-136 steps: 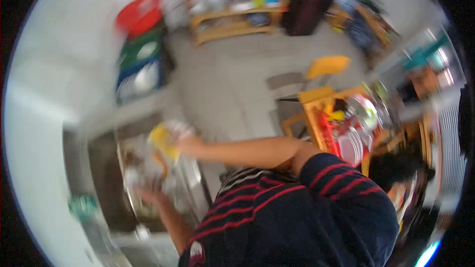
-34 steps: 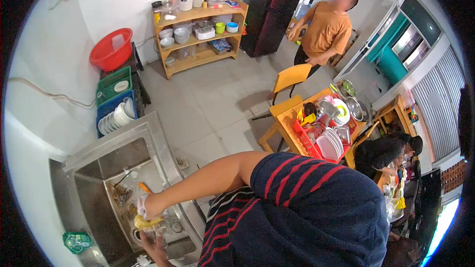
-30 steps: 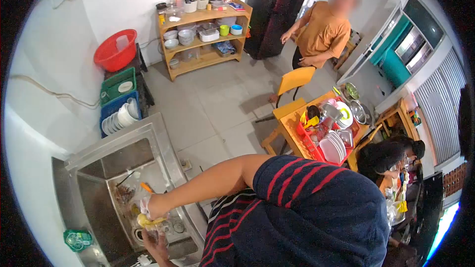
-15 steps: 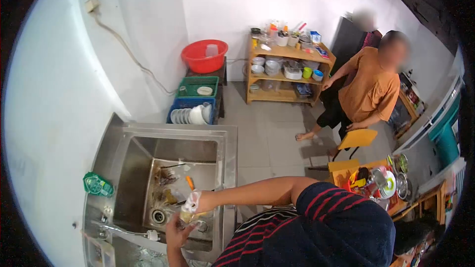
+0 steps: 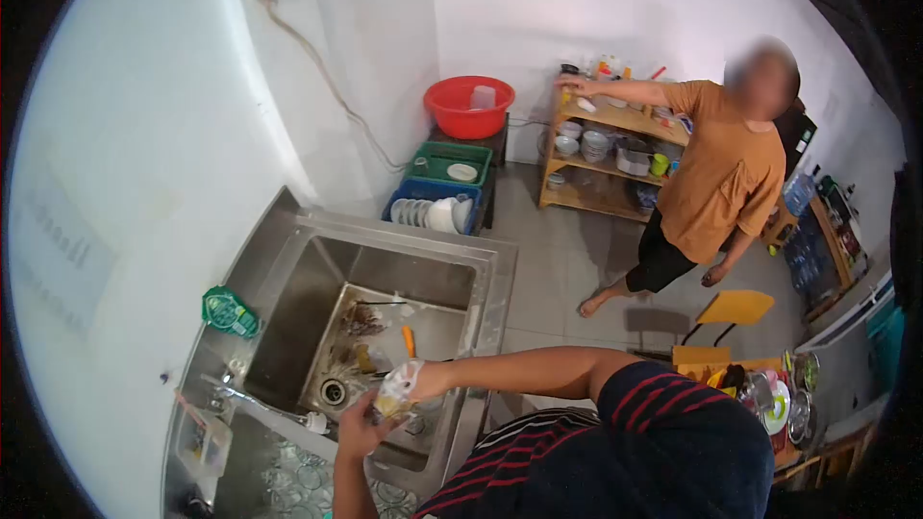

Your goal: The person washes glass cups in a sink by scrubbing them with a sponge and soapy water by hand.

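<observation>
Co-worker's arm (image 5: 627, 92) now raised, hands (image 5: 358, 427) at sponge (image 5: 389, 406) over sink (image 5: 288, 327), floor (image 5: 543, 279) beyond rim (image 5: 494, 274)

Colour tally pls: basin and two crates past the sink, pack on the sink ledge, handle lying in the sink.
Red: 1 (basin)
Green: 2 (upper crate, pack)
Blue: 1 (lower crate)
Orange: 1 (handle)
Total: 5

Hands (image 5: 358, 428) w/ suds (image 5: 400, 377) over s/s sink (image 5: 495, 274), person (image 5: 721, 178) nr shelf (image 5: 588, 196)
</observation>
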Demonstrator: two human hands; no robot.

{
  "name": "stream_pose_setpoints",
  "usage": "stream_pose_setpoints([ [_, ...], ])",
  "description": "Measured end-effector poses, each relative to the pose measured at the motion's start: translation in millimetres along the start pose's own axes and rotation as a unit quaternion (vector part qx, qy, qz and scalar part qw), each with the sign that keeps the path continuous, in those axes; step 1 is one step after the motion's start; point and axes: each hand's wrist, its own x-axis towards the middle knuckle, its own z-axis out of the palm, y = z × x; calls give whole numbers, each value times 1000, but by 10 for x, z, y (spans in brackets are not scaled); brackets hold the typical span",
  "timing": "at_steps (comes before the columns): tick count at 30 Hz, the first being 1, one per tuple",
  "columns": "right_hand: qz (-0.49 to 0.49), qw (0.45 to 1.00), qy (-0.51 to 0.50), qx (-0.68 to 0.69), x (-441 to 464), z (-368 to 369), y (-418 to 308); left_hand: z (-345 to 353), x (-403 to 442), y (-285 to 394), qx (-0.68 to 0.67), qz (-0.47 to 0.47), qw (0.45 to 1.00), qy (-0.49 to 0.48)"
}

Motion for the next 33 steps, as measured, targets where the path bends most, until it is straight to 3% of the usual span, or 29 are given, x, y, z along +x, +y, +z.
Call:
stream_pose_setpoints([
  [3,33,997,30,68,-22,-27,6,44,-3,-126,17,-5,1000,-6],
  [5,53,996,49,55,-25,5,-11,136,-15,-447,-77,11,997,18],
  [7,108,979,155,74,-51,89,5,42,-60,-60,-34,-13,999,33],
  [9,132,980,144,36,-33,118,40,-15,-39,124,110,4,994,17],
  [10,160,978,134,-3,-26,132,57,12,-31,56,112,38,993,28],
  [16,117,976,167,77,-115,180,63,-11,-102,140,116,12,993,29],
  [20,112,970,133,172,-159,276,163,-17,-177,18,110,-30,993,32],
  [24,110,968,148,172,-226,417,207,47,-205,-99,102,-82,991,42],
  [28,143,967,134,162,-262,397,71,39,-224,45,99,-88,990,37],
  [30,160,958,107,211,-264,372,61,163,-197,-370,-3,-44,998,39],
  [33,134,955,39,262,-195,329,45,-40,-221,89,33,-28,996,-76],
])
